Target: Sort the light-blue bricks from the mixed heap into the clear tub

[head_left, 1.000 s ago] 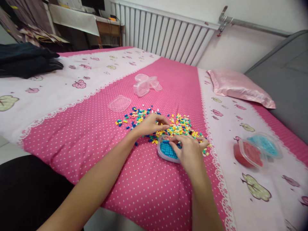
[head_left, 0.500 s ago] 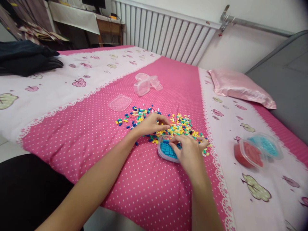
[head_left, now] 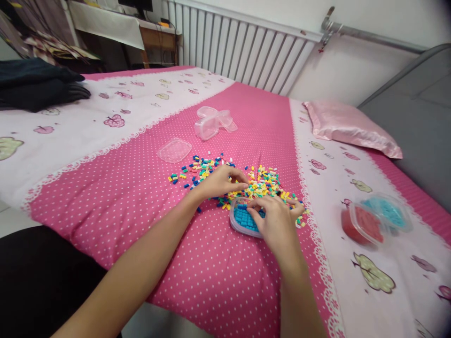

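Note:
A heap of small coloured beads (head_left: 260, 184) lies on the pink dotted bedsheet (head_left: 141, 202). My left hand (head_left: 220, 182) rests at the heap's left side, fingers curled and pinched together over the beads; what they hold is too small to see. My right hand (head_left: 276, 220) lies over a small clear container of blue beads (head_left: 241, 220), fingers bent down onto its far edge and the beads beside it.
A loose clear lid (head_left: 175, 150) and some empty clear containers (head_left: 212, 123) lie further up the bed. Two closed containers, red beads (head_left: 357, 225) and light blue beads (head_left: 387, 212), sit at the right. A pink pillow (head_left: 348, 126), dark clothing (head_left: 38, 84) and a radiator (head_left: 243, 49) lie beyond.
Both hands stay almost in place over the beads; only the fingers shift slightly. The camera view drifts a little.

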### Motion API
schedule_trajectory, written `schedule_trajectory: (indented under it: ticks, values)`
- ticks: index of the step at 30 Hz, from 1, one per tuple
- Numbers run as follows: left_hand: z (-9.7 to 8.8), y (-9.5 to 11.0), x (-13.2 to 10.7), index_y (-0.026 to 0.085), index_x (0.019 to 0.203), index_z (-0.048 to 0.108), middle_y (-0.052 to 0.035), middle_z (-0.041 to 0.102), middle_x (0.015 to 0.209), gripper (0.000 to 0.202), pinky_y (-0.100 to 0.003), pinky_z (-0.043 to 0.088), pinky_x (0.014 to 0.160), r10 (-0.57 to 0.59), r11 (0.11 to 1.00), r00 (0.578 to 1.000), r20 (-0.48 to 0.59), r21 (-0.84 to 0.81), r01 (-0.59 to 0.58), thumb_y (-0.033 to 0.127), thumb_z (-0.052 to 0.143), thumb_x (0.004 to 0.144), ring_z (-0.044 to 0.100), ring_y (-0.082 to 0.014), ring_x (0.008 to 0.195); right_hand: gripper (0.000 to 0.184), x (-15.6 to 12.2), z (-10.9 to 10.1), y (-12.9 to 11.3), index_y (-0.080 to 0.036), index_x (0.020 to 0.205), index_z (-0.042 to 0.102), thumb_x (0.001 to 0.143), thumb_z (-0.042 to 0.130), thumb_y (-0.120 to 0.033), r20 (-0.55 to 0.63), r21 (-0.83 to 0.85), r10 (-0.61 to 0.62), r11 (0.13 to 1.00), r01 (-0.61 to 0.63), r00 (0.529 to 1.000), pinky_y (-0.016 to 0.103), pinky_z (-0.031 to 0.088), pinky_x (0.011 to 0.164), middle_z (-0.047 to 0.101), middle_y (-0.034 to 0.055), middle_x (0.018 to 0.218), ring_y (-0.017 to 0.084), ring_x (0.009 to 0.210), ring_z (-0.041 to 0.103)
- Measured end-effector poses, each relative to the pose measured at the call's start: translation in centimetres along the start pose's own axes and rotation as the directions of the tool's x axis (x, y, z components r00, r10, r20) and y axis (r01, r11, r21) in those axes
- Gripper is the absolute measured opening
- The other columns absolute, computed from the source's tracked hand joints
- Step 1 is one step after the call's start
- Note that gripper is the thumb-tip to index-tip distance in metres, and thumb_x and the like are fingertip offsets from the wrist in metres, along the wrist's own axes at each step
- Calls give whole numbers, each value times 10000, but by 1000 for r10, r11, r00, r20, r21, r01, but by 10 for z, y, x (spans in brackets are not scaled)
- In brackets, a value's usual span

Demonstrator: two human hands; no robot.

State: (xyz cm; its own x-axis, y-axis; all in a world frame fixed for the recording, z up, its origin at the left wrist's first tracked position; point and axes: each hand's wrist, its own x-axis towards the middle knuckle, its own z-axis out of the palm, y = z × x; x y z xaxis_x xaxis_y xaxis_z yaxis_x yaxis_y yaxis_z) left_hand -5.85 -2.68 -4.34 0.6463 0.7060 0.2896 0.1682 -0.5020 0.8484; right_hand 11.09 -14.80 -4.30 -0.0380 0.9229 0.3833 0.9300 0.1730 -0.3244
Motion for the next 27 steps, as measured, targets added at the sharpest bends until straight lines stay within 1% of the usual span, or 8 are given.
schedule_trajectory:
  ticks: [3, 8, 14, 17, 22, 25, 27]
  values:
    - [0, -1, 0, 112, 889, 766, -59, 752, 825, 222, -209, 422, 676, 3, 1000, 1000, 3, 4, -3, 317, 700, 836, 603, -96, 722, 141, 1, 0, 0, -275, 792, 728, 895, 644, -228, 8, -13, 9, 1000, -9, 1000, 513, 160, 950, 752, 1, 831, 265, 892, 630]
    - [1, -3, 1, 116, 896, 766, -59, 752, 830, 213, -208, 425, 674, 9, 1000, 1000, 7, 3, -9, 308, 698, 836, 608, -98, 722, 127, 2, -1, -1, -269, 771, 724, 883, 674, -235, 29, -43, 12, 999, -10, 1000, 520, 152, 971, 722, -8, 791, 261, 882, 629]
    - [1, -1, 1, 108, 876, 761, -61, 753, 824, 210, -209, 432, 679, 12, 1000, 1000, 17, -2, -12, 305, 697, 838, 613, -101, 720, 99, 4, -3, -3, -261, 815, 721, 890, 672, -216, 60, -66, -10, 998, 14, 998, 521, 143, 990, 731, 0, 831, 254, 898, 627]
    - [2, -1, 1, 105, 875, 759, -57, 750, 808, 210, -206, 426, 666, 10, 1000, 1000, 24, -3, -10, 301, 694, 837, 611, -99, 707, 88, 6, -2, -4, -248, 799, 711, 864, 693, -191, 64, -64, -7, 998, 11, 998, 518, 143, 990, 737, 2, 837, 248, 887, 627]
    - [1, 0, 1, 105, 876, 757, -58, 751, 808, 200, -208, 431, 671, 13, 1000, 999, 36, -14, -12, 291, 701, 829, 624, -100, 710, 109, 7, -1, -3, -242, 750, 692, 837, 717, -183, 24, -21, 12, 1000, -12, 1000, 481, 163, 968, 699, -32, 736, 228, 842, 630]
    - [0, 1, 1, 120, 869, 762, -57, 758, 833, 171, -215, 444, 708, 25, 999, 999, 46, -30, -23, 275, 719, 811, 643, -109, 761, 128, 6, -5, -1, -250, 763, 688, 886, 673, -218, -28, 22, 18, 1000, -18, 999, 465, 173, 953, 704, -41, 752, 220, 838, 641]
    - [0, 1, 1, 128, 866, 763, -55, 759, 846, 157, -214, 446, 708, 34, 998, 998, 55, -45, -32, 265, 734, 795, 640, -106, 762, 163, 5, -9, 1, -251, 771, 687, 923, 628, -249, -68, 54, 20, 998, -16, 998, 458, 184, 947, 715, -35, 784, 220, 847, 651]
